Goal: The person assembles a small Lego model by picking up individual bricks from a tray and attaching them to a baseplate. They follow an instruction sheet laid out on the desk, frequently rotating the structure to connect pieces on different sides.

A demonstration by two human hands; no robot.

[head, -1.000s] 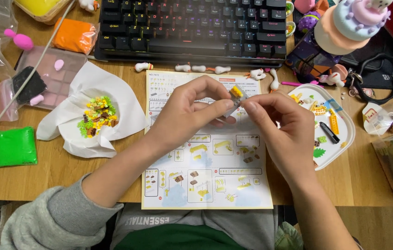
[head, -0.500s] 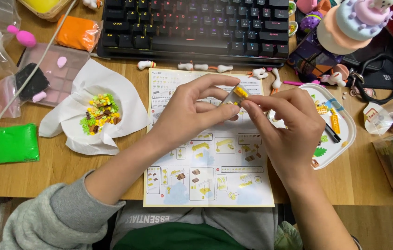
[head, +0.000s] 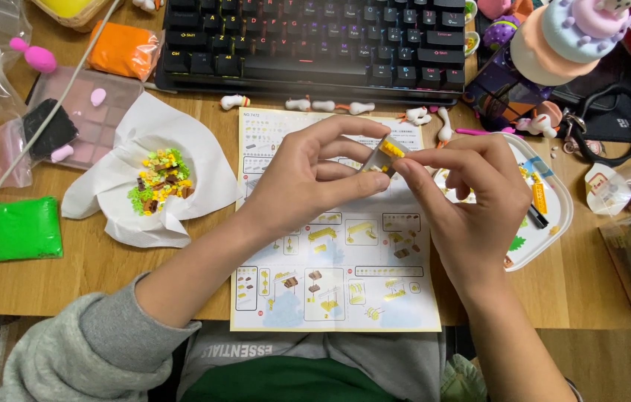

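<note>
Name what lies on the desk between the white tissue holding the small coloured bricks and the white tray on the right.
The head view shows the instruction sheet between the tissue and the tray, with both hands above it.

Between the two hands sat a small block piece (head: 388, 151), yellow with a grey part. Beneath the hands lay a white instruction sheet (head: 334, 286) printed with pale blue panels and yellow and brown figures. Left of the left hand (head: 308, 182), a white paper (head: 200, 167) carried green, yellow, orange and brown bits (head: 158, 181); farther left lay bright green clay (head: 12, 229), with orange clay (head: 120, 50) and pink pieces (head: 33, 56) above. Beyond the hands stood a black keyboard (head: 315, 41). The sleeve (head: 70, 357) was grey.
</note>
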